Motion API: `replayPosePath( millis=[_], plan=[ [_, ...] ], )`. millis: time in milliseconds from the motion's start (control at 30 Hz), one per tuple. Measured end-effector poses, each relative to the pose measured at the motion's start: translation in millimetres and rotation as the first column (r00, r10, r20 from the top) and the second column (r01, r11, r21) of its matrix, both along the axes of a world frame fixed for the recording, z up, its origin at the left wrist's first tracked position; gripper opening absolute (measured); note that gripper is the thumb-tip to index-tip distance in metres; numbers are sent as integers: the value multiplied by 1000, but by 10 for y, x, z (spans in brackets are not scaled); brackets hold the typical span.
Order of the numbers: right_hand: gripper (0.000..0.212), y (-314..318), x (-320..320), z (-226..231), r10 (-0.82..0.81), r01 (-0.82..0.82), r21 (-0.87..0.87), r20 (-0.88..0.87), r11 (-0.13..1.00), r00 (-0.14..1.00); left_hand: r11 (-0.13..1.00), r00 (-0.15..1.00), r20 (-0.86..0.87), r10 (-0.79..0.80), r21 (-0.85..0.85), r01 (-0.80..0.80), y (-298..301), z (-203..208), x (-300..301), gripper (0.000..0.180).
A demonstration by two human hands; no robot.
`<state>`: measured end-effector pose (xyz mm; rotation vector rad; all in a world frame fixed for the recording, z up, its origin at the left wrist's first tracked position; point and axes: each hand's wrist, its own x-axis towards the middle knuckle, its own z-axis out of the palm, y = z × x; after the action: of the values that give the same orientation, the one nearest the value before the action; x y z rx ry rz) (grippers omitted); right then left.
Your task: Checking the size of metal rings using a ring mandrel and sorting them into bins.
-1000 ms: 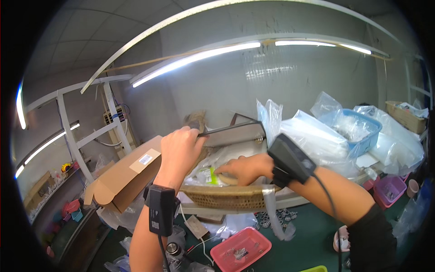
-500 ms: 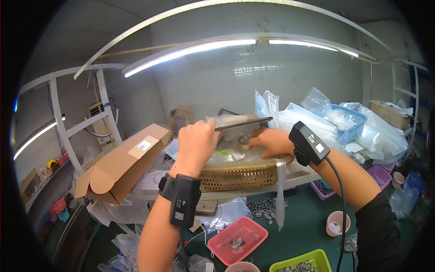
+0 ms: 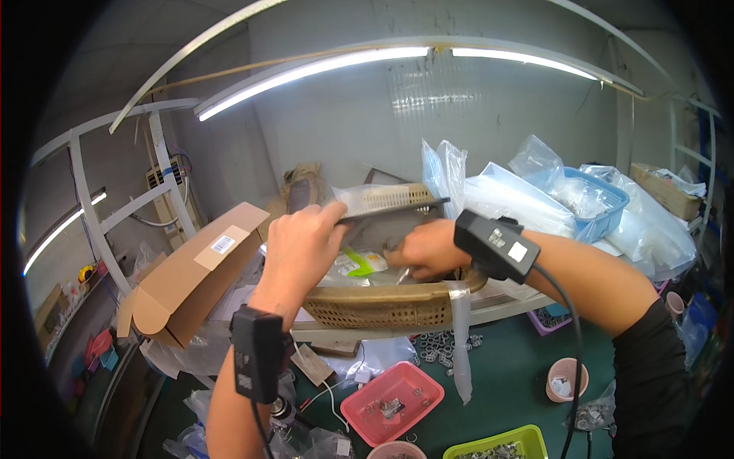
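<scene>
Perforated brown basket (image 3: 382, 310) sits on a raised shelf (image 3: 489, 313), its front wall close to the shelf's edge; a hard push from inside could tip it forward, I judge. Over it, the left hand (image 3: 306, 241) has its thumb and fingers closed on one end of a thin dark panel (image 3: 401, 208), which slants across the basket's mouth; held at that end alone, it might twist loose and drop onto the other hand. The right hand (image 3: 428, 249) is inside the basket with fingers curled; whether they grip the small shiny item beside them, I cannot tell. A clear plastic strip (image 3: 461, 344) hangs over the basket's front wall and could snag a sleeve or cord. The green-and-white packet (image 3: 358, 262) inside might hide smaller pieces.

Behind the basket rises a grey wall (image 3: 344, 115), crossed by lit tube lamps (image 3: 325, 73); far to its left stands a white metal frame (image 3: 92, 195). Below and in front of the basket spreads the green surface (image 3: 497, 382). A brown cardboard carton (image 3: 187, 279) leans to the basket's left, and a blue basket (image 3: 608, 219) stands to its right among plastic bags. Below it sit a pink tray (image 3: 365, 392) and loose metal rings (image 3: 440, 349).
</scene>
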<state>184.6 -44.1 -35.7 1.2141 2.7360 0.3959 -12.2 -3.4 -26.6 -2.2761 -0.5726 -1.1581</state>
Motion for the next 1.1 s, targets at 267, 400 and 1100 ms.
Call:
replayPosePath(
  millis=[267,400,1100],
  plan=[
    [11,111,46,-22,16,92,332,-308,939,951,998,984,-172,37,-38,-45,-241,-74,54,73],
    [13,167,52,148,-49,149,288,-327,946,944,992,978,-183,-100,-88,85,-321,-187,72,68],
    [12,132,-171,-241,-16,-19,96,345,995,939,862,849,-278,-450,-384,331,-191,-231,-54,15]
  ],
)
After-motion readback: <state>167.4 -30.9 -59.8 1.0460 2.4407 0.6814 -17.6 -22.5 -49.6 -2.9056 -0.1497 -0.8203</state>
